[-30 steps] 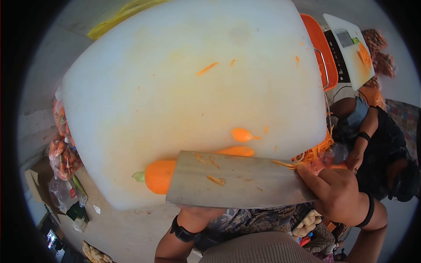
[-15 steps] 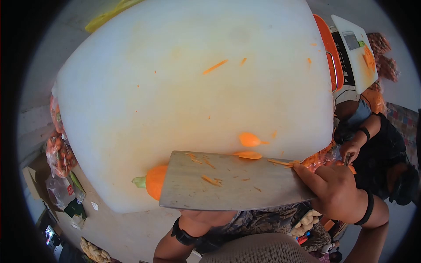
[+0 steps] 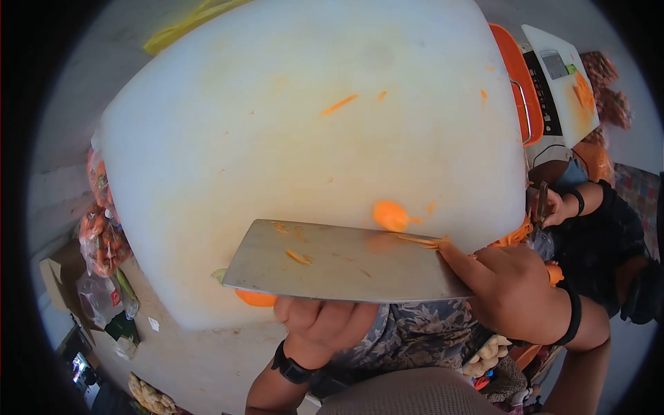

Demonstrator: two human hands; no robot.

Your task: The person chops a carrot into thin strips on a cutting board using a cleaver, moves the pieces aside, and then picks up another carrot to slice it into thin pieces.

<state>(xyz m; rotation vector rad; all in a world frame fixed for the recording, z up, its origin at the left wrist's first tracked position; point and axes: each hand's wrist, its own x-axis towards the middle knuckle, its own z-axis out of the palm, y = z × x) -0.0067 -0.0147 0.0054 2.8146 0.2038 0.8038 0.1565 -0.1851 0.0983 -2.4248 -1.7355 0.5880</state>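
Note:
In the head view, my right hand [image 3: 515, 290] is closed around the handle end of a wide cleaver [image 3: 346, 266], whose blade reaches left across the front of the white cutting board [image 3: 304, 152]. Thin orange shreds cling to the blade. Behind and below it, my left hand [image 3: 325, 321] is closed, its curled fingers on a carrot [image 3: 254, 298]. The blade hides most of that carrot; only its orange end and a bit of green stem show. A rounded carrot slice [image 3: 391, 216] lies just beyond the blade's far edge.
Loose carrot strips [image 3: 339, 104] are scattered on the board. At the right, another person's hand [image 3: 553, 207] holds a tool beside carrot pieces. An orange tub [image 3: 510, 76] and a second white board [image 3: 564, 83] stand there. Bagged carrots [image 3: 100, 238] are at the left.
The cleaver has moved up and left, covering more of the carrot and the thin slice at its edge. My left hand's fingers now show below the blade. The other person's hand has shifted up.

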